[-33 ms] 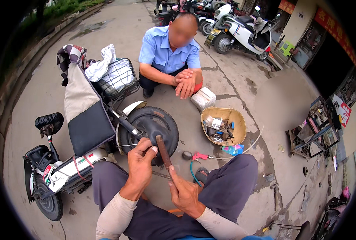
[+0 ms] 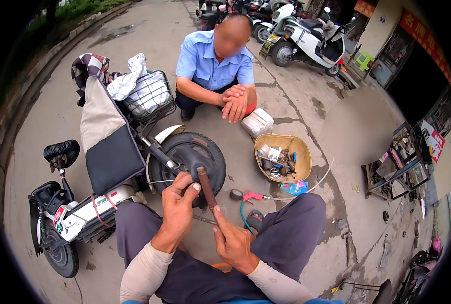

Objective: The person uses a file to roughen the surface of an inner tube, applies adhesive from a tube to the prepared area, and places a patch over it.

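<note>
Left hand point(image 2: 177, 210) grips the upper end of a rusty brown metal bar point(image 2: 207, 188); right hand point(image 2: 231, 243) grips its lower end, above the black rubber tyre point(image 2: 191, 154)

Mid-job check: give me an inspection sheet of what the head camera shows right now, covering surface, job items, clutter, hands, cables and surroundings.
Surface: grey concrete pavement, cracked and stained.
Job's things: brown rod-shaped tool, held upright over the small scooter's front wheel; black rubber piece gripped beside it.
Clutter: tan basin full of small parts, white block, red-handled tool, blue packet.
Hands: left hand grips the rubber and tool; right hand holds the tool's lower end.
Cables: green hose by the red tool; thin white line past the basin.
Surroundings: crouching person in blue shirt, parked scooters, shopfront racks.
</note>
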`<move>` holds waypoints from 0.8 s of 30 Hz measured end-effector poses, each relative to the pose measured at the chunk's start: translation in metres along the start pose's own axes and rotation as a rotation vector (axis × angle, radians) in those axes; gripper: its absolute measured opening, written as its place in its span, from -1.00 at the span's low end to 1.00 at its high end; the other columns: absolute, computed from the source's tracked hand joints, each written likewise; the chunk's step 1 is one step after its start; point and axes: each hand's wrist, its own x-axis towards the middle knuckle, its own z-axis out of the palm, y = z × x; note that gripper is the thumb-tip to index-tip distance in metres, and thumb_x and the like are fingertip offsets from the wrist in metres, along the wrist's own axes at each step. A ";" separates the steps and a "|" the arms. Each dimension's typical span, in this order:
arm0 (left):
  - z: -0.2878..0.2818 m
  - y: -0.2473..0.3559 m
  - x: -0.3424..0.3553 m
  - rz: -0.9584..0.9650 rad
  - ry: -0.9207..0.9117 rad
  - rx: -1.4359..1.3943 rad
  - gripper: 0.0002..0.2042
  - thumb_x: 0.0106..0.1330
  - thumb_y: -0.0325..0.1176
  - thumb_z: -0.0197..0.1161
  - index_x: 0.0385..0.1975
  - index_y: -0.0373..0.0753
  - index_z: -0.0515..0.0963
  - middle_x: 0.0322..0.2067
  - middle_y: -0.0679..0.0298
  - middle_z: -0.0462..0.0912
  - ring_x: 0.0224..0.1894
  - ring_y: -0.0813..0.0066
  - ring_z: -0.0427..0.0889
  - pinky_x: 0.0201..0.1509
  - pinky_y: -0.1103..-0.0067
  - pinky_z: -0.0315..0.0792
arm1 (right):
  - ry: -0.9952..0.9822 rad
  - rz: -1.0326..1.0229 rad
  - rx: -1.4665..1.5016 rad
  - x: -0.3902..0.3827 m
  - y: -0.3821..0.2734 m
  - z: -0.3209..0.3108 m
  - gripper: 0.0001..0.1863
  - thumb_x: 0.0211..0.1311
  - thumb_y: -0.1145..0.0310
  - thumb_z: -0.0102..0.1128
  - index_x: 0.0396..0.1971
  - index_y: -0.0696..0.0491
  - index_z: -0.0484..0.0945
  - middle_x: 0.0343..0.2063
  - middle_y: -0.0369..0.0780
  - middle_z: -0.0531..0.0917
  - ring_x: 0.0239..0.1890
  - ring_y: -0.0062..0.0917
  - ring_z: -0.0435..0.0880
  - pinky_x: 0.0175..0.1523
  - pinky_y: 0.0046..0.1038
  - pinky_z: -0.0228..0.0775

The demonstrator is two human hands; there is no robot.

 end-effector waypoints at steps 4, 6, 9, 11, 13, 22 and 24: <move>0.009 0.003 0.002 0.042 -0.052 0.074 -0.82 0.40 -0.63 0.12 -0.16 -0.43 0.67 -0.22 0.41 0.53 -0.21 0.67 0.46 -0.09 0.61 0.36 | -0.032 0.039 -0.049 0.048 0.008 -0.003 -0.28 0.31 0.53 0.29 0.49 -0.06 0.37 -0.41 -0.22 0.70 -0.56 -0.27 0.65 -0.46 -0.29 0.44; 0.007 0.005 0.001 0.009 -0.015 0.055 -0.83 0.41 -0.63 0.11 -0.17 -0.43 0.67 -0.22 0.42 0.52 -0.21 0.67 0.46 -0.09 0.61 0.37 | -0.028 0.040 -0.033 0.055 0.003 -0.003 -0.28 0.33 0.52 0.27 0.50 -0.09 0.35 -0.38 -0.22 0.71 -0.54 -0.24 0.66 -0.45 -0.28 0.44; 0.004 0.006 0.000 0.022 0.021 0.004 -0.87 0.41 -0.63 0.14 -0.20 -0.45 0.64 -0.25 0.41 0.48 -0.26 0.68 0.40 -0.15 0.64 0.33 | -0.100 0.063 0.040 0.028 -0.002 -0.004 -0.33 0.34 0.55 0.26 0.46 0.00 0.39 -0.17 -0.01 0.77 -0.41 -0.18 0.75 -0.32 -0.30 0.54; 0.005 0.005 0.000 0.035 0.051 -0.030 -0.92 0.40 -0.62 0.17 -0.23 -0.47 0.61 -0.27 0.39 0.46 -0.29 0.67 0.37 -0.20 0.65 0.30 | -0.044 0.042 0.083 0.001 -0.003 -0.002 -0.33 0.34 0.55 0.25 0.46 -0.01 0.39 -0.17 -0.02 0.77 -0.39 -0.17 0.76 -0.30 -0.30 0.56; 0.012 0.002 0.001 0.068 0.011 0.002 -0.92 0.41 -0.64 0.16 -0.23 -0.47 0.60 -0.27 0.40 0.45 -0.29 0.67 0.35 -0.21 0.66 0.28 | -0.092 0.092 0.032 0.013 -0.002 -0.006 -0.33 0.34 0.54 0.25 0.46 -0.01 0.39 -0.19 -0.03 0.77 -0.41 -0.17 0.75 -0.31 -0.30 0.55; 0.005 0.004 -0.004 0.044 0.032 0.107 -0.93 0.41 -0.62 0.17 -0.22 -0.48 0.58 -0.26 0.38 0.47 -0.25 0.67 0.38 -0.20 0.68 0.31 | -0.130 0.084 0.028 0.028 -0.007 -0.011 -0.33 0.35 0.53 0.26 0.47 -0.02 0.38 -0.33 -0.04 0.75 -0.52 -0.16 0.68 -0.42 -0.26 0.46; 0.011 0.004 -0.005 0.065 0.012 0.098 -0.92 0.40 -0.63 0.19 -0.20 -0.48 0.57 -0.25 0.37 0.47 -0.26 0.66 0.39 -0.21 0.68 0.32 | -0.013 0.048 0.019 0.017 -0.007 -0.010 -0.32 0.35 0.51 0.27 0.47 -0.04 0.38 -0.38 -0.04 0.74 -0.54 -0.18 0.68 -0.42 -0.26 0.45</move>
